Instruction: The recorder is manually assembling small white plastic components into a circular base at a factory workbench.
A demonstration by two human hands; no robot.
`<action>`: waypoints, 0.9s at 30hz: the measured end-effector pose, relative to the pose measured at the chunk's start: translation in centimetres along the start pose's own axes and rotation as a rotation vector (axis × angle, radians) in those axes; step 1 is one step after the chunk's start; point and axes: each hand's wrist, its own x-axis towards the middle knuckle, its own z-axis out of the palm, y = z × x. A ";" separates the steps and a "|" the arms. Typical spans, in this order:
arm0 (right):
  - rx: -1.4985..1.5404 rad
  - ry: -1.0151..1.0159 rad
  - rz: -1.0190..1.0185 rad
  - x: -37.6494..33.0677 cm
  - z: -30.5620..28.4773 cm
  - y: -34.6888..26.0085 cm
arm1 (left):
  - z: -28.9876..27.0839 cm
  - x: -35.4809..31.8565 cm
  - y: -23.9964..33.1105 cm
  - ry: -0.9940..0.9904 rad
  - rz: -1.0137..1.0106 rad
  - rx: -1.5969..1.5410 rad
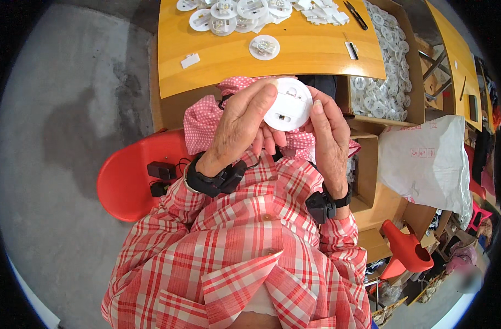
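Observation:
Between my two hands is a round white plastic disc (pixel 288 105) with a small dark switch slot and a moulded recess on its face. My left hand (pixel 240 118) grips its left edge, thumb on the face and fingers curled behind. On the right edge, my right hand (pixel 329 127) holds it with the thumb near the rim. The disc is above my lap, just off the near edge of the yellow table (pixel 223 77). Another round white disc with wires (pixel 264 47) lies on that table, beyond my hands.
Several white discs (pixel 223 26) and flat white pieces (pixel 322 12) pile up at the table's back. A black pen-like tool (pixel 356 15) lies right. A carton of discs (pixel 390 66) stands beside the table, above a white sack (pixel 423 162). A red chair (pixel 135 172) is left.

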 end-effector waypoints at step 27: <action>-0.096 0.168 -0.165 -0.5 1.3 1.6 | 1.5 0.4 -1.7 0.146 0.118 0.232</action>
